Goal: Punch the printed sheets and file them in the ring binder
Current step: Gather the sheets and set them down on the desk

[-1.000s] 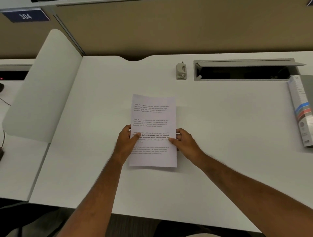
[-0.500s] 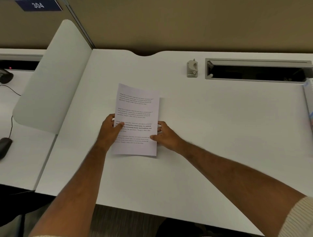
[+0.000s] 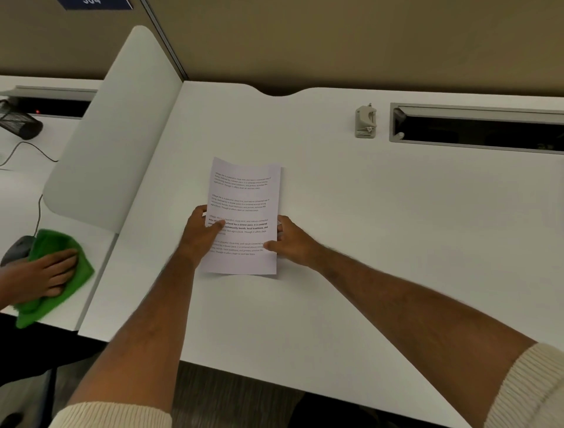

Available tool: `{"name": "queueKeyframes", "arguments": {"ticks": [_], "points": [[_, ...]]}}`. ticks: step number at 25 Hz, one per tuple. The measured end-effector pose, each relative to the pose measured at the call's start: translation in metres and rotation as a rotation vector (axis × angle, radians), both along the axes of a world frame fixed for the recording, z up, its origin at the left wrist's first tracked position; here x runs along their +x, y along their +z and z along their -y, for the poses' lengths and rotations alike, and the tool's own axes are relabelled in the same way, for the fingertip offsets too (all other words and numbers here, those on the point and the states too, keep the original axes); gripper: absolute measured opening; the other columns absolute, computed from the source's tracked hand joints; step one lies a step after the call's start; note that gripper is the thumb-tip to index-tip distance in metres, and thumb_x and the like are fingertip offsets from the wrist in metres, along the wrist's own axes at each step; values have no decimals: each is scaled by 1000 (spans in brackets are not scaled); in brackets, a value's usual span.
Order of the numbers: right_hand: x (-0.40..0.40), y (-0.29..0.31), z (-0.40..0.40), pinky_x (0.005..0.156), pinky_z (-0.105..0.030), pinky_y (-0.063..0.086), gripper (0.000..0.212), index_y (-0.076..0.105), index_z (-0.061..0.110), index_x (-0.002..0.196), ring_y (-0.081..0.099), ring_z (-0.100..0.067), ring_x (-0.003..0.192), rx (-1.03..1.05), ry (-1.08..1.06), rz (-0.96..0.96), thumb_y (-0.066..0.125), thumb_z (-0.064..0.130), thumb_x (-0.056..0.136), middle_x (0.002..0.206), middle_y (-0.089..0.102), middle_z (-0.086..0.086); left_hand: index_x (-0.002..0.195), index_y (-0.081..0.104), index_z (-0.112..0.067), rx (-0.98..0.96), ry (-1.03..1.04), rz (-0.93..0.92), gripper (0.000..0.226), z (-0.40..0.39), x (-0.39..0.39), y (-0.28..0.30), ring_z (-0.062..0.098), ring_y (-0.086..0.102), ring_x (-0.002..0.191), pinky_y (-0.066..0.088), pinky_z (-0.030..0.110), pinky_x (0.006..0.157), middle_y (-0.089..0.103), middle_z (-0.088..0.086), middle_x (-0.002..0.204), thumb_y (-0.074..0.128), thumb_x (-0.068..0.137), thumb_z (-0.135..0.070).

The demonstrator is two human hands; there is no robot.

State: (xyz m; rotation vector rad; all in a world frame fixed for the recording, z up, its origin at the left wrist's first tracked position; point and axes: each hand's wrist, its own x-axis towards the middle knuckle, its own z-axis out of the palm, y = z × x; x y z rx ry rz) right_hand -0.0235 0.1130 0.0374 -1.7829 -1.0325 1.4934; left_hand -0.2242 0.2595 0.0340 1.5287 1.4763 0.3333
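Sheets [image 3: 244, 214]: mid-tabletop [image 3: 366, 244], far end curling up.
Left hand [image 3: 200, 233]: pinching the left edge.
Right hand [image 3: 291, 239]: pinching the right edge.
Risk: uneven grips could skew the stack — holes misalign; binder not in view.

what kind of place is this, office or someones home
Most likely a shared office or study room: a white desk split by a divider panel, a cable tray slot, and a numbered sign above.
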Motion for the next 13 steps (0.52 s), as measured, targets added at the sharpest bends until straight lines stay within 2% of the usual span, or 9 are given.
{"name": "queueKeyframes", "arguments": {"ticks": [3, 4, 5, 7, 8, 10, 13], "points": [[-3, -3, -1, 72, -9, 48, 58, 39, 8, 143, 58, -15, 110, -18, 29, 26, 68, 10, 93, 130, 56, -1, 139, 50, -13, 5, 21, -15, 50, 2, -2, -3, 26, 68, 107, 55, 34, 83, 66, 8, 125, 71, 95, -17], [-4, -7, 0, 78, -14, 52, 59, 43, 11, 140, 61, -18, 111, -26, 35, 78, 72, 17, 89, 132, 58, -3, 140, 50, -13, 5, 26, -17, 51, 3, -3, -4, 26, 67, 107, 55, 33, 82, 66, 7, 125, 72, 94, -17], [-4, -9, 1, 88, -23, 55, 64, 46, 15, 137, 62, -20, 114, -23, 28, 115, 75, 30, 83, 134, 58, -5, 140, 50, -13, 7, 33, -19, 52, 3, -3, -4, 27, 67, 108, 55, 34, 84, 65, 7, 126, 73, 93, -18], [-1, -23, 2, 102, -42, 52, 77, 47, 22, 137, 58, -22, 119, -25, 32, 164, 72, 54, 71, 135, 53, -7, 143, 49, -14, 24, 40, -53, 56, 5, -3, -5, 29, 65, 115, 56, 40, 92, 62, 8, 133, 74, 92, -20], [0, -19, 4, 106, -46, 48, 78, 45, 22, 140, 54, -24, 123, -23, 52, 203, 72, 53, 74, 137, 48, -8, 146, 47, -13, 53, 44, -102, 61, 5, -4, -5, 31, 61, 122, 54, 44, 99, 57, 10, 140, 74, 92, -23], [2, -3, 10, 109, -47, 43, 74, 36, 17, 148, 46, -29, 131, -38, 72, 258, 70, 39, 87, 143, 38, -12, 153, 39, -11, 121, 36, -250, 73, 7, -4, -7, 35, 46, 139, 41, 50, 114, 43, 13, 154, 75, 92, -27], [13, -2, 23, 112, -46, 38, 78, 25, 11, 155, 38, -31, 139, -17, 75, 333, 64, 37, 94, 152, 30, -12, 156, 34, -12, 199, -3, -358, 75, 19, 1, -2, 38, 35, 145, 32, 56, 118, 35, 12, 160, 72, 94, -31]]}}
